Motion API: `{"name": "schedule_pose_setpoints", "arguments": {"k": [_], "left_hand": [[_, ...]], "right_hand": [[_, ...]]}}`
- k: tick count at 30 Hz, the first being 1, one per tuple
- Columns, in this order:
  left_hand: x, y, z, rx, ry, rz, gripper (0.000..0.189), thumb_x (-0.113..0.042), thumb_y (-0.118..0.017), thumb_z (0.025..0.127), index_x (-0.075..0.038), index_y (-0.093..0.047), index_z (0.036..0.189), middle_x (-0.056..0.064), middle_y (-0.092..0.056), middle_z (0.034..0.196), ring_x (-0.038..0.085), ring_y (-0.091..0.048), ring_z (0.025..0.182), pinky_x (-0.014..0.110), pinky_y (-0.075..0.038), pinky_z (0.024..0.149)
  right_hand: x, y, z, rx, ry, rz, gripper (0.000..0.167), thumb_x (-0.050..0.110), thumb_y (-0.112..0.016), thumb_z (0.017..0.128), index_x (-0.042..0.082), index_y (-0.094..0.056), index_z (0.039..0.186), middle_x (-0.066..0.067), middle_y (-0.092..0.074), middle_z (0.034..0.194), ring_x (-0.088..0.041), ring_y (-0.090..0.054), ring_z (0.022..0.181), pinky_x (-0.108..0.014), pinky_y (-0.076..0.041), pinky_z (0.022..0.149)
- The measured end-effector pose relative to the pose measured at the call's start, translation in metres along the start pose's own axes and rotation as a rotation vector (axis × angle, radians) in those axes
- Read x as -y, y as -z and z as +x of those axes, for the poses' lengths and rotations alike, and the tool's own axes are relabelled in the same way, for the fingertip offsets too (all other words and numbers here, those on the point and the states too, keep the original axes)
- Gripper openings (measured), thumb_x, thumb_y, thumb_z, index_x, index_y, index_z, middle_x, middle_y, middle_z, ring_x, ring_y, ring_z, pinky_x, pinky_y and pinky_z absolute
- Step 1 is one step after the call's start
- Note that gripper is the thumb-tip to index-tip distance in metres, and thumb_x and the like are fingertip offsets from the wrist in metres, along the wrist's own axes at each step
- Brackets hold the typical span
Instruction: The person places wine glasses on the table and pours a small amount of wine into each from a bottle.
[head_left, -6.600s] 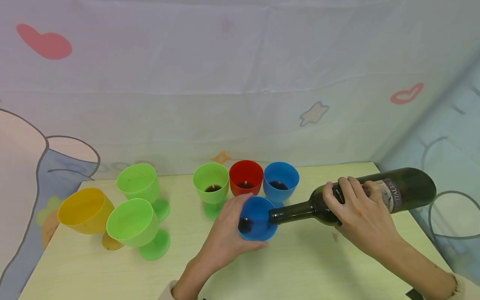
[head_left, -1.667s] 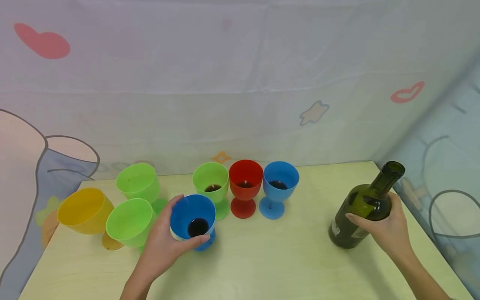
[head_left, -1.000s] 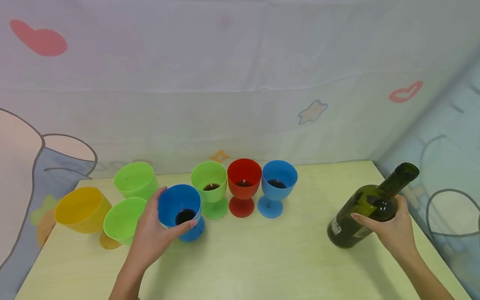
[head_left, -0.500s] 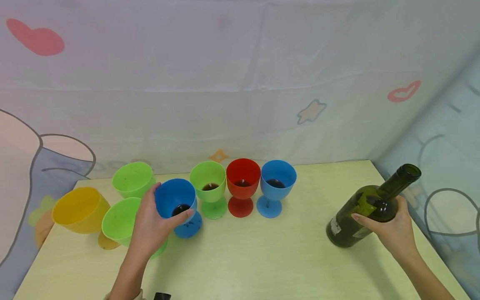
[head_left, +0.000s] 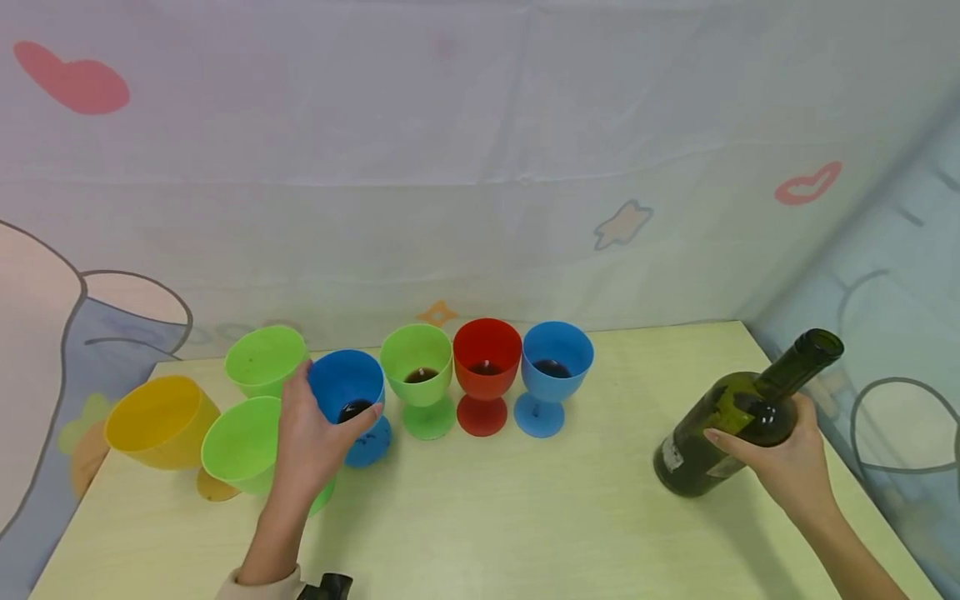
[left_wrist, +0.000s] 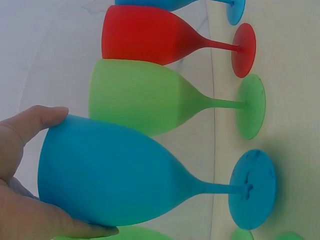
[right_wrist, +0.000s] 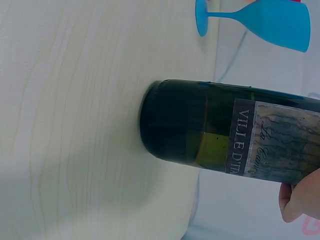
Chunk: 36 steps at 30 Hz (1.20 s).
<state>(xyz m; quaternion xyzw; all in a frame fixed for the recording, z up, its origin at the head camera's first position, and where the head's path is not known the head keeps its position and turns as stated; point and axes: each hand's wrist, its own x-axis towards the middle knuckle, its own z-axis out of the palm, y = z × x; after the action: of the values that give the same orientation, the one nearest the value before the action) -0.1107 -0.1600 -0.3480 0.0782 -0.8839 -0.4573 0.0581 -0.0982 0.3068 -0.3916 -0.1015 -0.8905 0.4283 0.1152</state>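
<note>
Three goblets holding dark liquid (head_left: 422, 376) stand in a row at the far side of the table (head_left: 525, 517): pale green (head_left: 420, 396), red (head_left: 486, 390) and light blue (head_left: 555, 390). From where I stand, the left hand (head_left: 311, 437) has thumb and fingers spread round the bowl of a deep-blue goblet (head_left: 345, 375), gripping near the rim, just left of the row's green end; whether its foot bears on the table I cannot tell. Setting it down well, I'd say, wants a level bowl so nothing slops, a foot lowered flat beside its neighbour's, and fingers eased out without nudging the nearer green goblet (head_left: 240, 442) on the left. Well over to the right, the right hand (head_left: 783, 454) wraps thumb and fingers round an uncapped bottle (head_left: 720, 433) that looks tilted, so a firm hold there matters too.
</note>
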Motion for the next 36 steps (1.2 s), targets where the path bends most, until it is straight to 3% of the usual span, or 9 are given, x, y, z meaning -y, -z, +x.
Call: {"name": "schedule_pose_setpoints", "arguments": {"k": [5, 18, 36], "left_hand": [[0.002, -0.004, 0.005, -0.025, -0.002, 0.006, 0.096, -0.022, -0.071, 0.079, 0.006, -0.004, 0.142, 0.027, -0.014, 0.142, 0.044, -0.021, 0.127, 0.06, -0.027, 0.098], [0.006, -0.011, 0.015, -0.086, -0.028, -0.01, 0.095, -0.022, -0.07, 0.079, 0.008, -0.004, 0.142, 0.027, -0.013, 0.143, 0.044, -0.021, 0.128, 0.06, -0.026, 0.098], [0.01, -0.02, 0.023, -0.154, -0.018, -0.108, 0.091, -0.018, -0.068, 0.081, 0.004, -0.004, 0.142, 0.026, -0.013, 0.14, 0.045, -0.023, 0.125, 0.061, -0.028, 0.096]], "right_hand": [[0.001, 0.0, -0.001, 0.0, 0.005, -0.005, 0.083, 0.021, -0.076, 0.074, -0.003, -0.02, 0.131, -0.015, -0.036, 0.124, -0.007, -0.041, 0.094, -0.009, -0.035, 0.067], [-0.002, -0.001, -0.001, 0.002, 0.006, 0.021, 0.082, 0.018, -0.076, 0.074, -0.001, -0.02, 0.131, -0.014, -0.034, 0.124, 0.001, -0.04, 0.092, -0.006, -0.036, 0.067], [0.0, 0.0, -0.001, -0.002, 0.007, 0.022, 0.084, 0.02, -0.076, 0.074, 0.0, -0.019, 0.132, -0.014, -0.034, 0.125, -0.007, -0.041, 0.096, -0.008, -0.035, 0.069]]}}
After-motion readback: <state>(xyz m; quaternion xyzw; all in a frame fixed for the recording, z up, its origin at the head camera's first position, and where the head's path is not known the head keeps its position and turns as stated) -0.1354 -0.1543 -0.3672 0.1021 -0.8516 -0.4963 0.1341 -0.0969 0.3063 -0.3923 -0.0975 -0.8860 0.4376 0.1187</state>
